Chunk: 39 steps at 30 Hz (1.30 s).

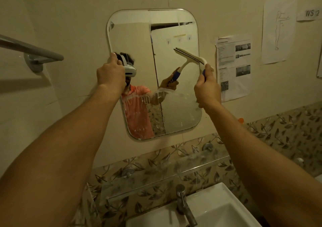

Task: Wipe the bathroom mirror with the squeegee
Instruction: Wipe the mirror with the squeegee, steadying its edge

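Both bare forearms reach up from the bottom corners toward the mirror (153,73), leaving open room between them. Below the mirror sit a white basin (217,209) with a metal tap (184,205) and a clear shelf (165,174) across leaf-patterned tile.

Left hand (110,73) is curled over the mirror's left edge at mid-height, gripping that edge. Right hand (207,87) is closed around the blue handle of the squeegee (190,56), just at the mirror's right edge. The white neck rises from the fist, and the blade extends up and left of the grip, against the upper right glass.

Mirror shape: upright rectangle, rounded corners. Upper glass looks clear; foam streaks and droplets cover the lower half. Printed papers (233,66) hang right of the mirror; a grey towel bar (31,50) projects left of it.
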Tool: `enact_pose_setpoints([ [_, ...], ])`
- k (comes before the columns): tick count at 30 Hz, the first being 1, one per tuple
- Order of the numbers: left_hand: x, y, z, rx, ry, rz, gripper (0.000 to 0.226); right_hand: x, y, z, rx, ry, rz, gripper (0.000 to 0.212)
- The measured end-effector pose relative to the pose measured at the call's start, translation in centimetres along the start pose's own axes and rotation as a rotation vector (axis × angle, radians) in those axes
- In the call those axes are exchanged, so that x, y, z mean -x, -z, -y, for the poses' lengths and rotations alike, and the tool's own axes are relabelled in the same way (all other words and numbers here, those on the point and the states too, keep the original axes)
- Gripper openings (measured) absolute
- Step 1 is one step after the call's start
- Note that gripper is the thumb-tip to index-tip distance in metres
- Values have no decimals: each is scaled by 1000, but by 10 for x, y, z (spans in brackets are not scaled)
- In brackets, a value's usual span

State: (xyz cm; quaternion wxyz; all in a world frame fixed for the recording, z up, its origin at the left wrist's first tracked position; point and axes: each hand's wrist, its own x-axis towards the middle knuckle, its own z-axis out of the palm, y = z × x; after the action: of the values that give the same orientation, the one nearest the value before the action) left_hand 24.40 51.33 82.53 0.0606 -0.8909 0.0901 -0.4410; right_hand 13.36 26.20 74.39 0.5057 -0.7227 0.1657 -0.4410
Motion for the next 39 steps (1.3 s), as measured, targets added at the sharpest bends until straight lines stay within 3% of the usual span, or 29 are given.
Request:
enact_pose_setpoints([
  [14, -1, -4, 2, -2, -3, -6, 67, 77, -38, -77, -28, -126, 47, 54],
  [25, -1, -3, 1, 23, 14, 19, 57, 118, -37, -97, -68, -108, 114, 52],
  [31, 0, -1, 0, 35, 18, 20, 61, 64, -4, -28, -108, 64, 52, 51],
  [39, 2, 0, 2, 25, 5, -7, 65, 23, -19, 53, 155, 379, 96, 55],
])
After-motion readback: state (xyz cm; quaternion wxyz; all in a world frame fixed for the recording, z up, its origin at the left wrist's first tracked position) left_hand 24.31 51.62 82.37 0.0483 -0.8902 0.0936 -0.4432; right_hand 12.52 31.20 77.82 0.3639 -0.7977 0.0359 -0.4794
